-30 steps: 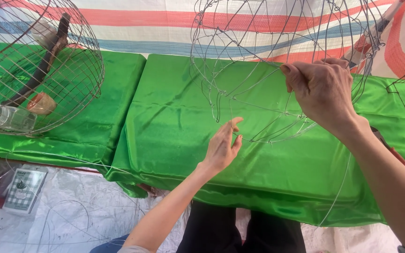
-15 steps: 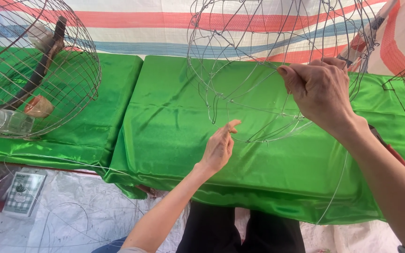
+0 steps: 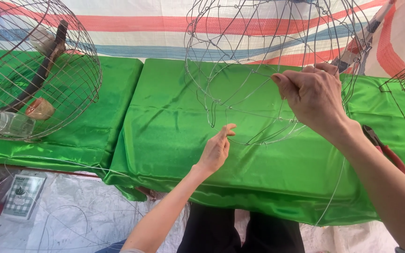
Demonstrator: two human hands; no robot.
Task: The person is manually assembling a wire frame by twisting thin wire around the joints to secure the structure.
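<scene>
At nine o'clock a finished wire cage [image 3: 38, 70] sits on the green cloth [image 3: 165, 140]. At six, the left hand [image 3: 216, 150] pinches a thin wire. At two, the right hand [image 3: 312, 96] grips the half-made wire frame [image 3: 240, 61]; springy loose ends could slip and jab fingers.

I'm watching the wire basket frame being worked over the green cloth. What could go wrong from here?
1. Loose wire ends stick out of the unfinished wire frame; the left hand, pinching a thin strand just below it, could get pricked.
2. The right hand alone grips the frame by its rim, so it may twist or sag out of shape.
3. The red-handled pliers lie right beside the right forearm; a sweep could knock them off the green cloth.
</scene>
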